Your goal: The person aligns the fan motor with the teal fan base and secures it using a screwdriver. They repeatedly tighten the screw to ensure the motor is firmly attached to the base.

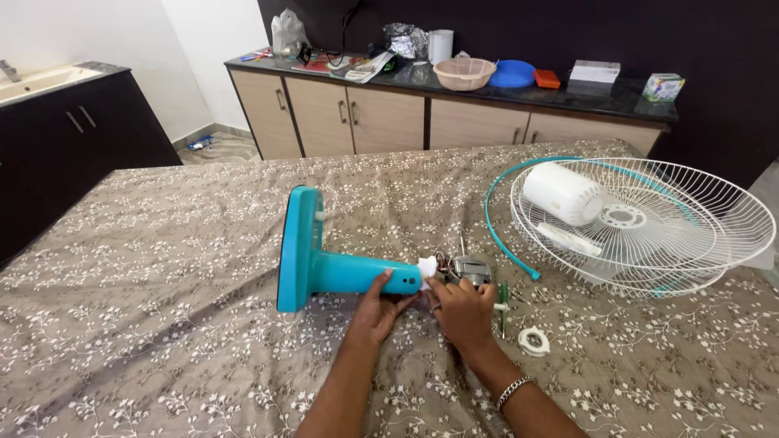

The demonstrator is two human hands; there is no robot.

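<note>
Forearms come in from the bottom edge, a metal bracelet (514, 391) on the right wrist. Head view only, so I log it top-down.

Surface: a bed or table covered with a brown floral-print cloth (162, 324), filling most of the frame. Behind it I see a beige cabinet run under a dark countertop (568, 96), cluttered with a pink basket (464, 73), a blue lid or plate (512, 75), an orange item, a white box, foil and papers. Dark cabinet with a sink (36, 81) at far left, tiled floor between, dark wall at the back.

Hands: left hand (380, 307) palm-down, fingers curled up against the underside of the teal fan stand (324, 259), gripping its neck near the white end. The stand lies on its side, its flat base standing on edge towards the left. Right hand (462, 312) sits just beside the left, fingers closed narrowly around the bare fan motor (469, 269) and its wires at the stand's neck end; exact pinch I cannot tell, since the fingers hide it.

Nearby: a green-handled screwdriver (503, 304) just right of the right hand, a white plastic ring (534, 341) on the cloth near the wrist. Well apart to the right is the white wire fan guard (714, 235) with teal rim trim (497, 235), and a white motor cover (562, 193) lies inside it.
</note>
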